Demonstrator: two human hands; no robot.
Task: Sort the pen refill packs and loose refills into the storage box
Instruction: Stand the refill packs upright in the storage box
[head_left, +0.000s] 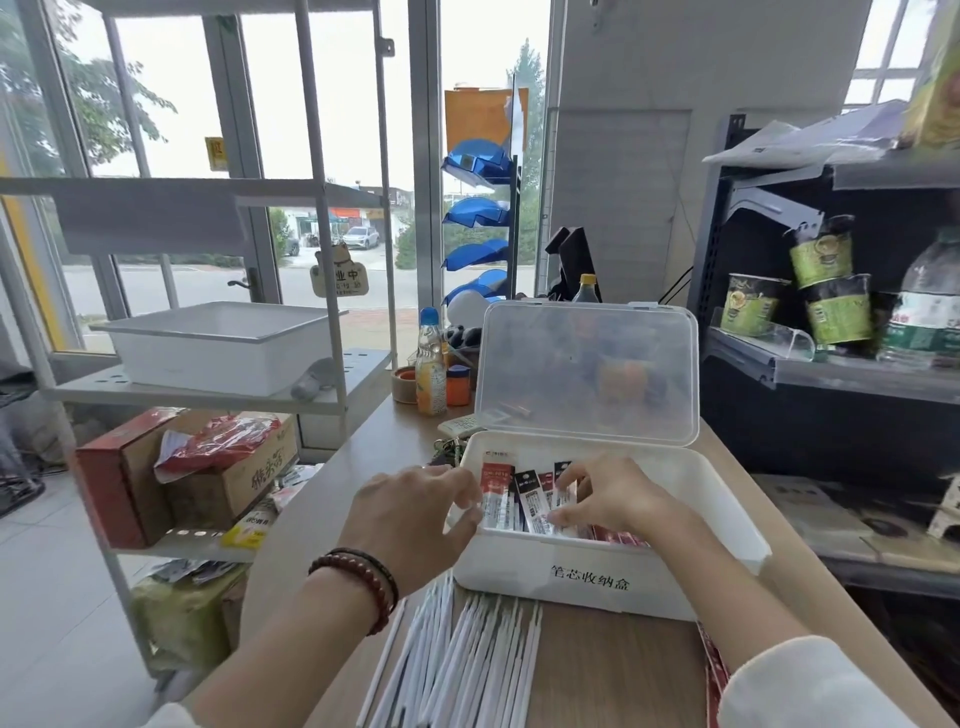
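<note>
hands: left (410, 512), right (613, 496) pinch refill packs (524, 499) | storage box (597, 577): far packs seemingly hidden

The storage box (597, 582) sits on the table (623, 670) in front of me, its lid (587, 371) standing open behind it. Refill packs (524, 499) stand inside at the box's left end, between my left hand (415, 519) and my right hand (608, 493). Loose refills (467, 660) lie on the table before the box. A bottle (431, 364) stands behind the box to the left.
</note>
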